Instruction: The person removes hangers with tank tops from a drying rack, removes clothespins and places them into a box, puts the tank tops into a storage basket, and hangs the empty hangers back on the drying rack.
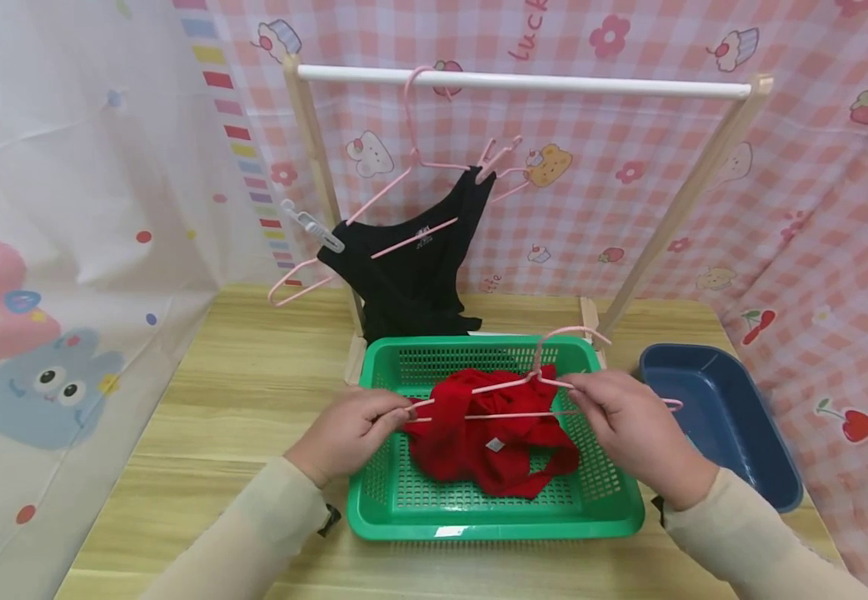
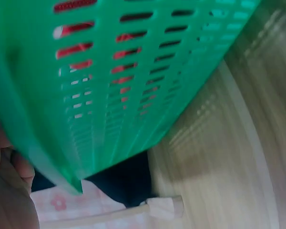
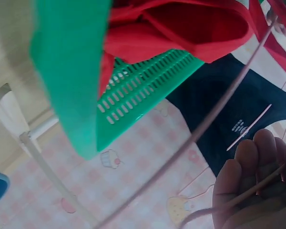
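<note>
A pink clothes hanger [image 1: 509,414] is held level over the green basket [image 1: 494,531]. My left hand [image 1: 351,429] pinches its left end beside the red fabric. On the right, my right hand [image 1: 640,425] grips the hanger's shoulder, and its curled fingers [image 3: 248,155] show around the wire in the right wrist view. A red strappy top [image 1: 471,467] lies bunched in the basket; one strap is looped over the hanger's left half. In the left wrist view only part of the left hand [image 2: 9,181] shows, at the edge.
Behind the basket stands a wooden rack with a white rail [image 1: 554,82]. A black tank top [image 1: 411,267] hangs there, tilted, from another pink hanger [image 1: 407,108], with a grey clothes peg [image 1: 317,231] and a pink peg [image 1: 497,158]. A blue basin [image 1: 734,417] sits at the right.
</note>
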The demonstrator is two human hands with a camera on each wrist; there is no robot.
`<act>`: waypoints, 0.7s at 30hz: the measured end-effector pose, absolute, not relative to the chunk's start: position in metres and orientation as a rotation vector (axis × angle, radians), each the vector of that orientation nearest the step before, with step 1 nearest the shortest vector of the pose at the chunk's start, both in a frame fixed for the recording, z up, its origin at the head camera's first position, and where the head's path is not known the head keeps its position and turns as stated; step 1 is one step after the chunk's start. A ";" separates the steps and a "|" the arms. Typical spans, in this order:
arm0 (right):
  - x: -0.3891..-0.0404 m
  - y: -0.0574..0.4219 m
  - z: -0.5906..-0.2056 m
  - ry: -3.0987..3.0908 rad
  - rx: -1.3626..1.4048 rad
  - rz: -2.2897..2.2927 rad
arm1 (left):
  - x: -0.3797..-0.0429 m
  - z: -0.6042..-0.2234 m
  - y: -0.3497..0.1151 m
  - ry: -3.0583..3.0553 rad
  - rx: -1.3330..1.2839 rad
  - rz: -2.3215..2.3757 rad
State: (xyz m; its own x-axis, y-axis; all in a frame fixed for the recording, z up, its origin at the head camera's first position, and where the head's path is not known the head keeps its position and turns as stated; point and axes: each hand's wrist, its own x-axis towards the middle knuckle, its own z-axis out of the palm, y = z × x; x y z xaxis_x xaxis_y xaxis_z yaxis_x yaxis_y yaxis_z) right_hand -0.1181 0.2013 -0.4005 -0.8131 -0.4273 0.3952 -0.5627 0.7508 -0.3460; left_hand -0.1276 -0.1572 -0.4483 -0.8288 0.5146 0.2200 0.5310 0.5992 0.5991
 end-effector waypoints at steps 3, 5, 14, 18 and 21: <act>-0.117 0.196 -0.399 -2.647 0.812 0.642 | -0.127 -0.452 -0.152 -2.791 -0.945 -1.021; -0.116 0.193 -0.398 -2.634 0.843 0.632 | -0.127 -0.454 -0.149 -2.797 -0.962 -0.998; -0.114 0.182 -0.393 -2.566 0.897 0.684 | -0.123 -0.457 -0.142 -2.829 -0.988 -0.939; -0.113 0.181 -0.392 -2.543 0.897 0.673 | -0.122 -0.455 -0.140 -2.879 -0.994 -0.907; -0.113 0.181 -0.391 -2.521 0.893 0.666 | -0.122 -0.453 -0.138 -2.924 -0.985 -0.836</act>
